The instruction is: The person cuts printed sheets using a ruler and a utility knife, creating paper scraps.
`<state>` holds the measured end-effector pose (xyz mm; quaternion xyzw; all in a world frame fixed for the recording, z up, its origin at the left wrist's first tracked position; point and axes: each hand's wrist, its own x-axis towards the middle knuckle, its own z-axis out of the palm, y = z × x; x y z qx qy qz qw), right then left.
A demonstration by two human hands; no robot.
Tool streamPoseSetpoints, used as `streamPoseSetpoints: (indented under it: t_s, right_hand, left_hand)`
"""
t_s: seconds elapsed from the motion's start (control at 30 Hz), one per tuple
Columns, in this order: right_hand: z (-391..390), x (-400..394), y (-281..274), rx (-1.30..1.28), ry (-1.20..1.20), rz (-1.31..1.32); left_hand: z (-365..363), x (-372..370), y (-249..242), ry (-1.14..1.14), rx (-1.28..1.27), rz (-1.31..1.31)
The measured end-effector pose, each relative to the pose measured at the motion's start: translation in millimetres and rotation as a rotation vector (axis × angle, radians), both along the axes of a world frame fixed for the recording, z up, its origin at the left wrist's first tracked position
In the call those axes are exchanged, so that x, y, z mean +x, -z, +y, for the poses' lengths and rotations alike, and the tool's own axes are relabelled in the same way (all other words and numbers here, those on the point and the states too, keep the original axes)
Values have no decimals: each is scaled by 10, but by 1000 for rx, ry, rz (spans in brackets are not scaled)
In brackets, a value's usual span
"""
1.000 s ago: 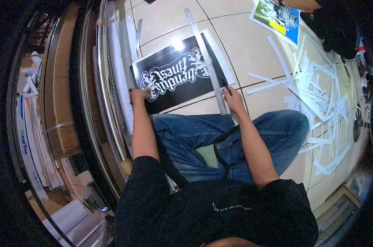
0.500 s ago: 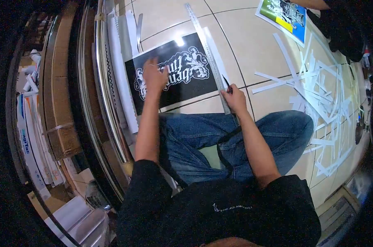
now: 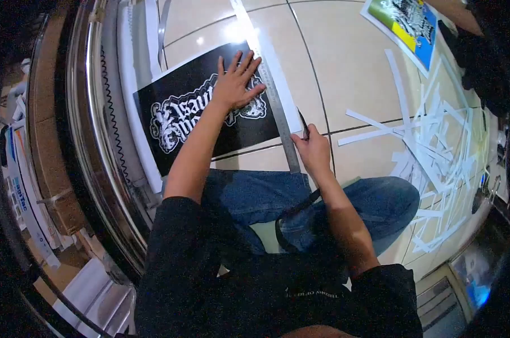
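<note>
A black sheet with white ornate lettering (image 3: 243, 135) lies on the tiled floor in front of my knees. My left hand (image 3: 235, 84) rests on its upper right part, palm down with the fingers spread. Along the sheet's right edge lies a long metal ruler (image 3: 274, 101), with a white margin strip (image 3: 288, 107) showing beyond it. Just right of the ruler's lower end, my right hand (image 3: 314, 147) is closed around a thin dark cutting tool (image 3: 304, 125), whose tip points up and away from me.
White paper strips (image 3: 435, 146) lie in a tangled heap at the right. Behind them another person's arm (image 3: 455, 14) is near a colourful print (image 3: 407, 28). Metal rails (image 3: 97, 112) and long cardboard boxes (image 3: 46, 124) run along the left.
My left hand has moved right across the black sheet and now lies flat with spread fingers. The view has shifted, and my right hand still grips the tool beside the ruler.
</note>
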<state>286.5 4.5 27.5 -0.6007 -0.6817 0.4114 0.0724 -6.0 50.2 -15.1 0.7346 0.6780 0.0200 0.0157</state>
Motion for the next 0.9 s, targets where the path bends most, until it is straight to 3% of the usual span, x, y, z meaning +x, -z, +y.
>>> streamPoseSetpoints:
  t_s: [0.07, 0.3, 0.7, 0.9]
  right_hand:
    - [-48, -94, 68, 83, -10, 11]
    - [24, -174, -68, -155, 41, -109]
    - [45, -151, 4, -124, 165, 35]
    - [45, -169, -22, -152, 182, 33]
  left_hand:
    - [-55, -33, 5, -32, 0, 2]
    - [-64, -24, -37, -56, -11, -1]
    - [-62, -62, 51, -12, 128, -94]
    - [-20, -37, -148, -46, -86, -53]
